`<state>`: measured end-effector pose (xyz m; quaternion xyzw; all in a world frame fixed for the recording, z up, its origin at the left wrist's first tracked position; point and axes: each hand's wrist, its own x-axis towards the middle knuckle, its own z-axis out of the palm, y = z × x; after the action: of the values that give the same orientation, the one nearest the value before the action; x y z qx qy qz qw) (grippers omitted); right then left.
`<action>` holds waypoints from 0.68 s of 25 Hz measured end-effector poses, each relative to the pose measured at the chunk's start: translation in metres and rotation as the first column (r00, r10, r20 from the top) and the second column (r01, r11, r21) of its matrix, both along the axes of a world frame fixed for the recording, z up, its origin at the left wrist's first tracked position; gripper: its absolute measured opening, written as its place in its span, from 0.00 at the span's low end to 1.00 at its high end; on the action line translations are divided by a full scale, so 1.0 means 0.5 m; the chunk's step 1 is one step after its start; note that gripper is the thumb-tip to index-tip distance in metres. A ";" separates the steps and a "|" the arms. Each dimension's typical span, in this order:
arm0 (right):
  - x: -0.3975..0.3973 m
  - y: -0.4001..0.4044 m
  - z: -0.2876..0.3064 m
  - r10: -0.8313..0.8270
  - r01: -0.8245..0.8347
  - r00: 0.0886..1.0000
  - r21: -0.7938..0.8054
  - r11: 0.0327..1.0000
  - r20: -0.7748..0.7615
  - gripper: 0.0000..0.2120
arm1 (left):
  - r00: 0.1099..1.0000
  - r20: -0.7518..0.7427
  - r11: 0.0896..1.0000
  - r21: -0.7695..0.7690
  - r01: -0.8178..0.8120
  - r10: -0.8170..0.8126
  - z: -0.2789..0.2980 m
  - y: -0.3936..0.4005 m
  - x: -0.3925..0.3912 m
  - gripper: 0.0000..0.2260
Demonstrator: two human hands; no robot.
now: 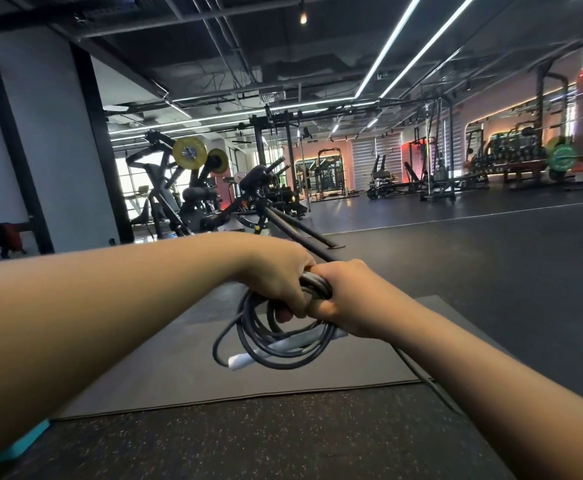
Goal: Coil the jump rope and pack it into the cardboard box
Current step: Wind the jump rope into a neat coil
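A black jump rope (266,336) hangs in several loops in front of me, above a dark floor mat. A white and grey handle (276,349) lies across the bottom of the loops. My left hand (276,278) and my right hand (338,292) meet at the top of the coil, both closed around the bundled strands. One loose strand (421,375) trails down and to the right under my right forearm. No cardboard box is in view.
The dark mat (186,368) lies on speckled rubber flooring. A teal object (23,441) pokes out at the lower left. A black machine with angled legs (283,223) stands just beyond my hands. Weight racks and machines fill the far room.
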<state>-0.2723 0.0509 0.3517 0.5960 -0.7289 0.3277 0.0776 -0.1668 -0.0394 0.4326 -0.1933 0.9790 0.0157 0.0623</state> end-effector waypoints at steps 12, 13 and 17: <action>-0.014 0.014 0.001 0.086 -0.046 0.969 -0.175 0.983 0.230 0.21 | 0.930 -0.336 0.917 0.398 -0.002 0.148 -0.049 -0.038 0.033 0.10; -0.012 0.014 0.000 0.110 -0.074 0.975 -0.181 0.981 0.195 0.22 | 0.951 -0.267 0.868 0.496 -0.001 0.153 -0.048 -0.041 0.037 0.10; -0.006 0.018 -0.007 0.147 -0.127 0.985 -0.198 0.972 0.092 0.23 | 0.994 -0.075 0.780 0.625 -0.018 0.083 -0.054 -0.038 0.047 0.20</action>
<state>-0.2751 0.0599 0.3482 0.6164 -0.6542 0.4322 0.0729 -0.1434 -0.0582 0.4057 -0.1869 0.9152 0.3493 0.0738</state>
